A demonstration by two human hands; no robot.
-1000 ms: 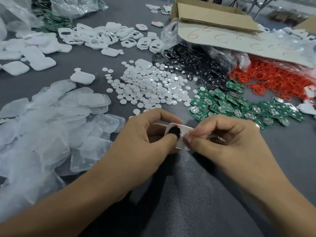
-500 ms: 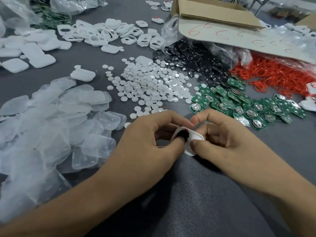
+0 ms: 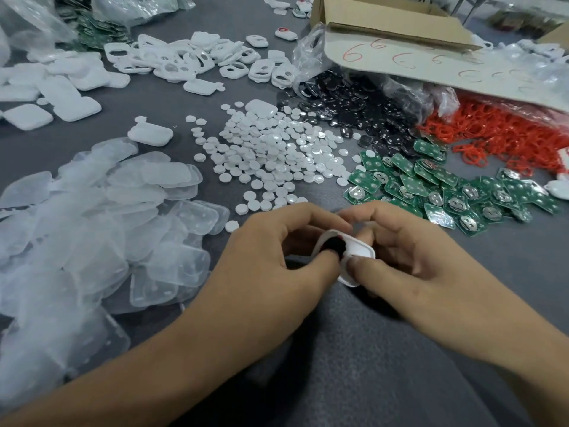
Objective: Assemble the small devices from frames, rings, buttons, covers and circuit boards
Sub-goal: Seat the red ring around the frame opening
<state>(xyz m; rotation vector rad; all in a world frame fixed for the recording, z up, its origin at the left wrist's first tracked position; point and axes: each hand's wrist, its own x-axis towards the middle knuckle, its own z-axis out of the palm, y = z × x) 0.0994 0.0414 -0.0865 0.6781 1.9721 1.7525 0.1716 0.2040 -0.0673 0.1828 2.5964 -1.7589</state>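
A grey bench (image 3: pixel 523 257) is carrying loose heaps of parts. Clear covers (image 3: pixel 92 226) are lying at the left, with white buttons (image 3: pixel 271 155) spreading beside them. Green circuit boards (image 3: pixel 431 186) are sitting further right. Black discs (image 3: pixel 354 109), red rings (image 3: pixel 508 140), white frames (image 3: pixel 191 57) and a cardboard box (image 3: pixel 385 23) are lying beyond.

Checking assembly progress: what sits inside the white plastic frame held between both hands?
A black round button sits in the white plastic frame's opening, partly under the left hand's thumb. The right hand pinches the frame; fingers hide its underside.
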